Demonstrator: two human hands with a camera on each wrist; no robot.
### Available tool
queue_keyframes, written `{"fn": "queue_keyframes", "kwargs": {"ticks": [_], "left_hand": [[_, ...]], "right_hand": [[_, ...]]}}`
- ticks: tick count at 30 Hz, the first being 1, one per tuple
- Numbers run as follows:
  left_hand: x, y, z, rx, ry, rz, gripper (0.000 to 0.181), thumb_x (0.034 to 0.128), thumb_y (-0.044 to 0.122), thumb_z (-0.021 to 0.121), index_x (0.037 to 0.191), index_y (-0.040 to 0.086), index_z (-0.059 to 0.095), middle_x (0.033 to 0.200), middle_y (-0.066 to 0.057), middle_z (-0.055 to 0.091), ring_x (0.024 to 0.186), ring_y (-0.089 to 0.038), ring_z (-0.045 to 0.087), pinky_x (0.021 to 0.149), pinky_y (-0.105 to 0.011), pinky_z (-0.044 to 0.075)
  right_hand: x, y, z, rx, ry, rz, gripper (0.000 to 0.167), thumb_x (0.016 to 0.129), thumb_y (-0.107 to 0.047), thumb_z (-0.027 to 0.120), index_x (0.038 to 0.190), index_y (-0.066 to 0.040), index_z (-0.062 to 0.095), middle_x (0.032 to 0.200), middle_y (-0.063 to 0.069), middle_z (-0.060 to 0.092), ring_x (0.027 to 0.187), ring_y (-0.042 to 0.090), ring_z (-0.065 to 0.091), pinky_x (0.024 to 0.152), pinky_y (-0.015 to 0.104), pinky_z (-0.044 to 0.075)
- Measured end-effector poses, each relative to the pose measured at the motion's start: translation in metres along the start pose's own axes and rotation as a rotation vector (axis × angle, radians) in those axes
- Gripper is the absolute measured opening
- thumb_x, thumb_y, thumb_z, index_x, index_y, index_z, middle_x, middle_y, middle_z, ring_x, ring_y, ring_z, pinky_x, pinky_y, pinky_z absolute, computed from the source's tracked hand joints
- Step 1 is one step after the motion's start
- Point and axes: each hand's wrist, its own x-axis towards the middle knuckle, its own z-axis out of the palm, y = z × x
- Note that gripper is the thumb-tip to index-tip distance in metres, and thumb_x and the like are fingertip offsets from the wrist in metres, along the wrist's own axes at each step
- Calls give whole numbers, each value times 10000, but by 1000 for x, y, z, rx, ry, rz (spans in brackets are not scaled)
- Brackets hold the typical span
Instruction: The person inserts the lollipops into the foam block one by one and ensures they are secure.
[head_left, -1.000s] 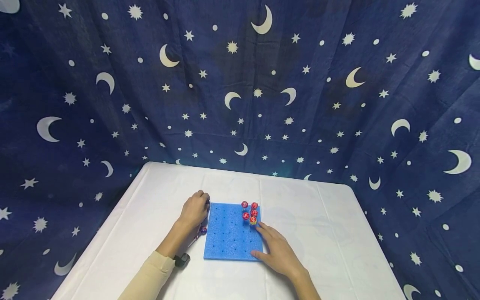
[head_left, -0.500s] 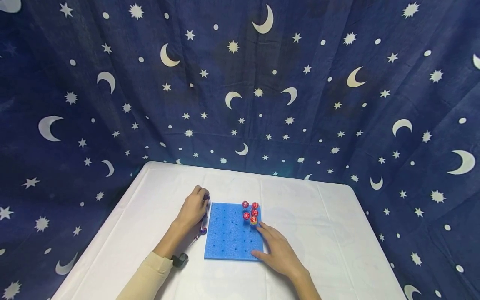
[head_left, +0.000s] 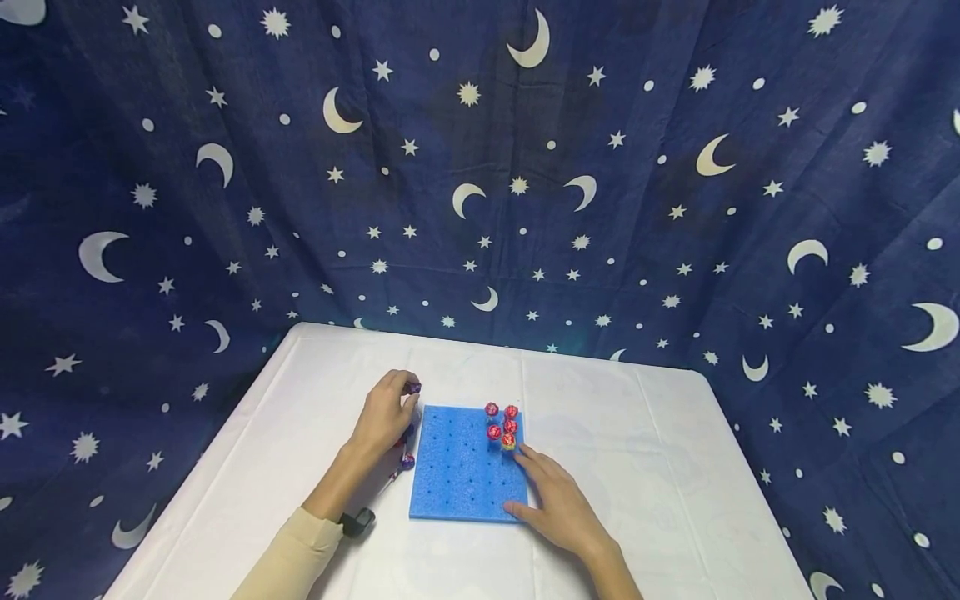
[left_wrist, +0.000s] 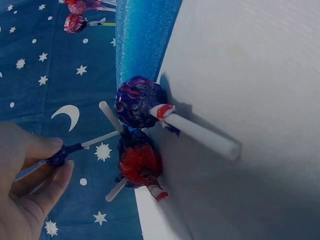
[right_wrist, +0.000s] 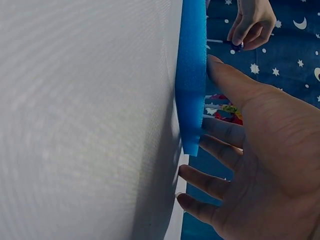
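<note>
Thumb and fingers of my left hand (head_left: 381, 418) pinch a purple-wrapped lollipop (left_wrist: 60, 155) by its head, its white stick sticking out free in the left wrist view. Below that hand, loose lollipops lie on the table beside the board: a purple one (left_wrist: 137, 102) and a red one (left_wrist: 140, 164), with others partly hidden behind them. My right hand (head_left: 557, 500) rests at the right edge of a blue foam board (head_left: 457, 479), its thumb and fingers spread along it. Several red-wrapped lollipops (head_left: 493, 432) stand upright in the board's far right corner.
Rows of small holes dot the board's left and near parts. A white cloth (head_left: 645, 500) covers the table. Behind it hangs a dark blue curtain (head_left: 480, 150) with moons and stars.
My left hand has lifted slightly away from the loose lollipops and turned, now showing the purple lollipop between its fingertips. The right hand stays at the board's edge.
</note>
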Motion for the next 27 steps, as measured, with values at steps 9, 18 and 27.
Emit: {"fn": "queue_keyframes", "kwargs": {"ticks": [9,18,27], "left_hand": [[2,5,-1,-52,102,91,238,893,-27,789,1082,65,677,1075,-59,673,969,-216,726,873,-357,613],[2,16,-1,-82,102,154,225,899,-6,798,1073,72,680,1078,-31,674,974,-180,717,882,-322,606],[-1,20,0,-74,100,156,222,887,-10,809,1061,71,698,1066,-26,684,972,-179,710,879,-304,603]], "right_hand": [[0,0,0,8,4,-1,816,905,-580,750,1570,-188,485,1663,-7,396,1510,356,383,1213,597,319],[0,0,1,7,-4,16,816,906,-587,744,1569,-186,486,1663,-6,393,1514,360,375,1213,605,315],[0,1,1,14,2,2,814,906,-585,745,1568,-186,487,1662,-7,395,1512,354,380,1210,604,320]]}}
